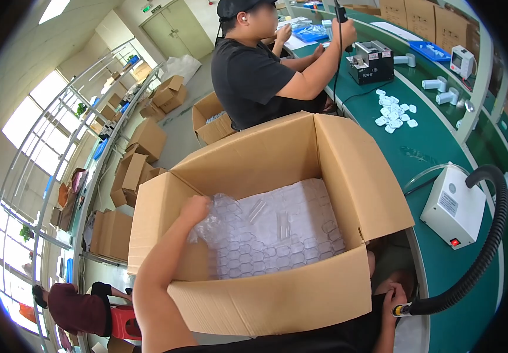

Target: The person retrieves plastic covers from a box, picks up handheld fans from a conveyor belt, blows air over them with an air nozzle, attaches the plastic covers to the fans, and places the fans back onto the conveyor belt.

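A large open cardboard box (277,303) stands in front of me with its flaps folded outward. Inside it lie rows of small clear plastic pieces (254,253) with rounded outlines, over a pale sheet (301,197). Two clear strip-like pieces (283,226) rest on top. At the box's left inner side, my left hand (196,209) is closed on crumpled clear plastic film (221,215). Outside the box, low on the right, my right hand (391,299) grips the end of a black corrugated hose (442,304); a yellow-and-metal tip shows beside the fingers.
The hose runs to a white machine (454,206) on the green bench (410,162). Farther along are a pile of small white parts (393,112) and a black device (371,65). A co-worker (254,73) in black sits beyond the box. Cartons (148,141) line the left floor.
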Motion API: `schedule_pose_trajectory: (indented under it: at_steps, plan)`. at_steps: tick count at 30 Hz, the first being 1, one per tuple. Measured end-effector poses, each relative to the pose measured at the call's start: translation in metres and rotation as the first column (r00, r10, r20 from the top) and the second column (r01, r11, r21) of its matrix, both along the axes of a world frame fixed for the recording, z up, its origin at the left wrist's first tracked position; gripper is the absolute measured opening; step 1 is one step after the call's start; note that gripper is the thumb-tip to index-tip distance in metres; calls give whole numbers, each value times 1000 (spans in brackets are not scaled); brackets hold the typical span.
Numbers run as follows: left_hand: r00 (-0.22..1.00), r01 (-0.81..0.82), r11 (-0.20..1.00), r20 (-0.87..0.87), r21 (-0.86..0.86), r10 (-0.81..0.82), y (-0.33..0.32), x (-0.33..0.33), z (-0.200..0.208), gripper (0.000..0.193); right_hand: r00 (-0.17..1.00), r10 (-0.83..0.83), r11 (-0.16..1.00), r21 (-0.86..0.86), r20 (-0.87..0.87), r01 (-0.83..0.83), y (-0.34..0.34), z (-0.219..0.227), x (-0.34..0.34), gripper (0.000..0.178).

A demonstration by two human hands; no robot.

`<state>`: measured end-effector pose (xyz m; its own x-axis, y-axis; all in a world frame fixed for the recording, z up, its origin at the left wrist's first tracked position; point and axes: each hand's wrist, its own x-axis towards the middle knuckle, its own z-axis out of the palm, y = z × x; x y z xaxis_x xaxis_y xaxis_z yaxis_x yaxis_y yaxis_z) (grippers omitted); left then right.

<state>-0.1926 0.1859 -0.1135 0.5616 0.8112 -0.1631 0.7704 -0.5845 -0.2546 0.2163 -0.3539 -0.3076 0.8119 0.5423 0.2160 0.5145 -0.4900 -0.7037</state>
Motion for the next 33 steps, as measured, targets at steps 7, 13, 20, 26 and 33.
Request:
schedule_pose_trajectory:
  at_steps: [7, 13, 20, 26, 33]
  plan:
    - [997, 6, 997, -75, 78, 0, -26, -2, 48, 25, 997, 59, 997, -40, -49, -61, 6, 9, 1, 15]
    - [982, 73, 983, -162, -168, -101, -20, 4, 22, 25, 999, 46, 996, -71, -14, -47, 5, 10, 1, 15]
    - [968, -105, 987, 239, 125, 72, 6, 40, 71, 21, 1000, 21, 996, -82, -12, -22, 2, 12, 0, 16]
    - [983, -47, 995, -183, -84, 31, 38, 30, 0, 26, 999, -4, 998, -64, -52, 1, 11, 12, 0, 15]
    - [990, -109, 991, 77, -75, 115, 53, 25, -57, 20, 997, 20, 997, -73, 70, -15, 4, 9, -2, 15]
